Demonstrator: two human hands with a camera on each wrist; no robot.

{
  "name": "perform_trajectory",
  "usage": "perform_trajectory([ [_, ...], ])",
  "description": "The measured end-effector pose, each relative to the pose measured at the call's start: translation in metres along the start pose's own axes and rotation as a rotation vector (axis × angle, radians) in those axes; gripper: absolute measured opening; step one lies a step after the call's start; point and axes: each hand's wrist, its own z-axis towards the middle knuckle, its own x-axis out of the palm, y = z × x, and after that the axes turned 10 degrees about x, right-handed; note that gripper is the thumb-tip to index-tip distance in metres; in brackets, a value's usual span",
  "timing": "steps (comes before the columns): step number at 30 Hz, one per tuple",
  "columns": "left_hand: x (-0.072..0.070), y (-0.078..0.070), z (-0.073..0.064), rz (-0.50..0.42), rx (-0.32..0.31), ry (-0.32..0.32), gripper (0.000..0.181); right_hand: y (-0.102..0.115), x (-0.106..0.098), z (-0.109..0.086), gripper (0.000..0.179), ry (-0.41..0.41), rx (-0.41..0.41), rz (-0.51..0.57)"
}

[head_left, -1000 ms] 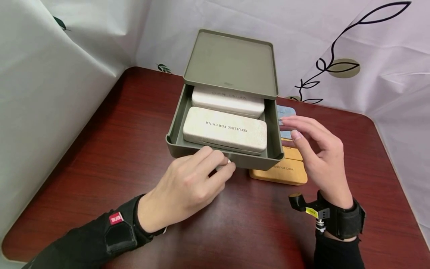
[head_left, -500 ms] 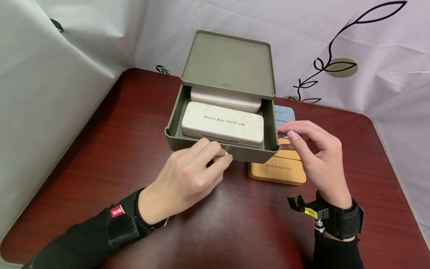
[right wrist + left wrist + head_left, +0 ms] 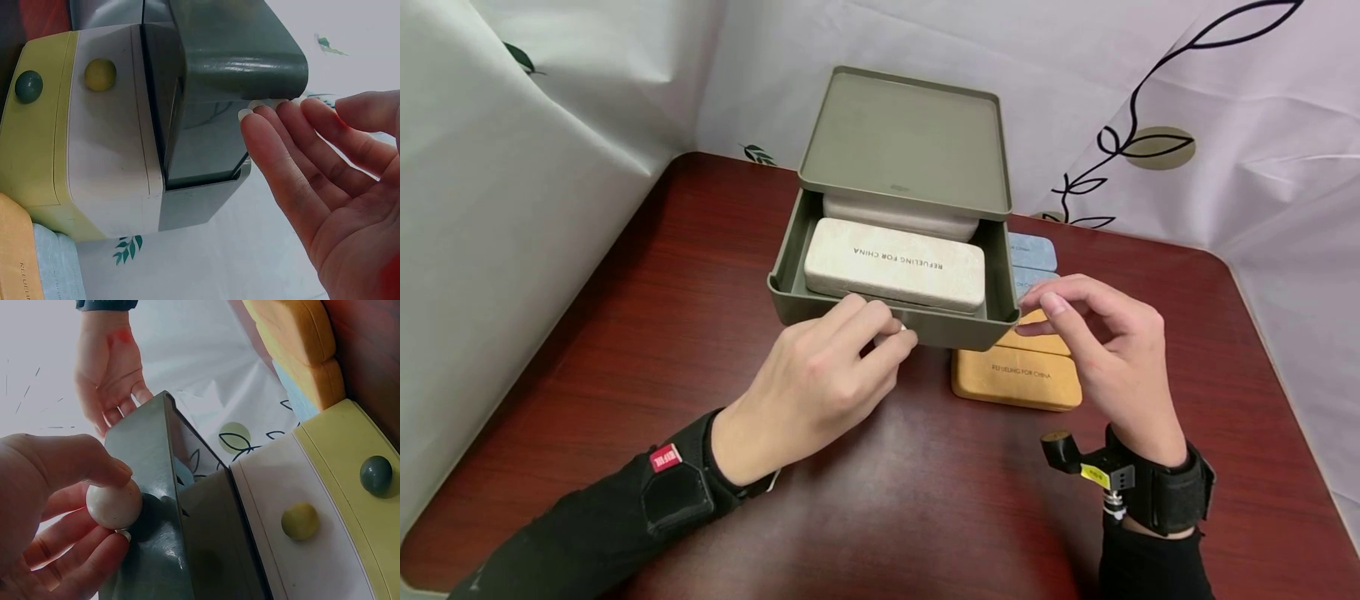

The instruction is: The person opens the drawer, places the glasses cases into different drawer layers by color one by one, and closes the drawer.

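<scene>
A grey-green drawer (image 3: 951, 330) sticks out from under the flat green top (image 3: 910, 133) of a small drawer unit. My left hand (image 3: 827, 375) pinches its round white knob (image 3: 115, 505) between thumb and fingers. Inside lies a cream oblong case (image 3: 895, 265) printed "REFUELING FOR CHINA". A second pale case (image 3: 898, 218) lies behind it, partly hidden under the top. My right hand (image 3: 1108, 342) is beside the drawer's right front corner, fingers loosely bent, fingertips right at the drawer's side and holding nothing.
Below the green drawer are a white drawer (image 3: 272, 481) with a yellow knob (image 3: 300, 520) and a yellow drawer (image 3: 340, 434) with a dark green knob (image 3: 376, 475). Yellow cases (image 3: 1017, 379) and blue cases (image 3: 1032, 252) lie right of the unit on the red-brown table (image 3: 925, 492).
The drawer has slid back under the green top, with my left hand moving along on its knob. Less of the rear case shows. My right hand has shifted slightly beside the drawer.
</scene>
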Motion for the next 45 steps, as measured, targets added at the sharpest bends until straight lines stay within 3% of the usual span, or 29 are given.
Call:
perform_trajectory([
  [17,0.004,0.007,-0.001,-0.009,-0.018,0.038,0.021,0.001,-0.002,0.001,0.012,-0.016,-0.013,-0.008],
  [35,0.007,0.015,0.003,0.0,-0.024,0.041,0.018,0.005,0.0,0.001,0.018,-0.081,0.028,-0.025],
  [45,0.012,0.022,0.002,-0.001,-0.031,0.052,0.02,0.004,0.001,0.002,0.021,-0.068,0.056,0.089],
])
